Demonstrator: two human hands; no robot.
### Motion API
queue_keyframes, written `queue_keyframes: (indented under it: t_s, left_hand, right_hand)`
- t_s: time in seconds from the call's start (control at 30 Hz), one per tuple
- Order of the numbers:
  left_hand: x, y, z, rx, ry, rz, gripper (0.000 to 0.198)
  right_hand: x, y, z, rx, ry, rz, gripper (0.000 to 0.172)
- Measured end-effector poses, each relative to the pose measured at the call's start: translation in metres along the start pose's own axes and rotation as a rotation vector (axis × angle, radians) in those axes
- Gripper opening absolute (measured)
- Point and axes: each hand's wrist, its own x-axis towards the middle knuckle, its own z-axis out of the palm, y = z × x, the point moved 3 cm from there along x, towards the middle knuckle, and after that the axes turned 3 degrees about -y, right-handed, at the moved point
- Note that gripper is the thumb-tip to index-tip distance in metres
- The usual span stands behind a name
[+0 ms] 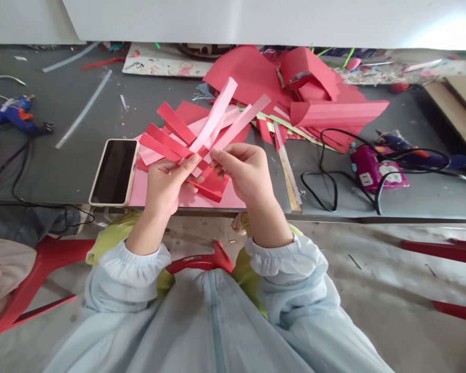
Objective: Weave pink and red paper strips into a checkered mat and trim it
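Note:
Between my hands are red and pink paper strips [217, 122], crossed over one another in a woven pattern, their loose ends fanning up and to the left. My left hand [171, 178] grips the crossing from the left, thumb on top. With thumb and forefinger my right hand [244, 168] pinches a pink strip near the crossing's right side. A wide red paper piece [210, 187] shows below the crossing. Under the hands lies a pink sheet [233, 198] at the table's front edge. The fingers partly hide the woven part.
A phone [114, 172] lies left of my hands. Red paper sheets [248, 72] are heaped behind. To the right are a purple box [378, 167], a blue glue gun [415, 147] and looped black cable. Another glue gun [11, 111] lies far left, near clear glue sticks [84, 109].

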Motion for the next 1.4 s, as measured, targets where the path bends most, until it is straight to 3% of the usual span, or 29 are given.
queue_keyframes:
  t_s: [0.5,0.87,1.03,1.13,1.23,1.4]
  left_hand:
    - [0.001,0.001,-0.002,0.017,0.005,-0.042,0.038]
    - [0.001,0.003,-0.001,-0.008,-0.009,-0.017,0.039]
    - [0.001,0.002,-0.001,-0.01,-0.004,-0.012,0.039]
    - [0.002,0.001,-0.003,0.006,0.015,-0.004,0.038]
    - [0.001,0.0,-0.005,0.055,0.028,0.045,0.036]
    - [-0.002,-0.003,-0.005,0.179,0.028,0.211,0.029]
  right_hand:
    - [-0.001,-0.002,0.0,-0.081,-0.005,0.019,0.036]
    - [-0.002,-0.002,-0.001,0.014,0.019,-0.012,0.027]
    - [-0.002,-0.004,0.001,-0.082,-0.006,0.011,0.036]
    - [-0.003,-0.013,-0.006,-0.225,0.043,-0.022,0.042]
    - [-0.006,-0.025,-0.013,-0.324,0.134,-0.142,0.043]
    - [-0.011,-0.03,-0.007,-0.393,0.039,-0.201,0.038]
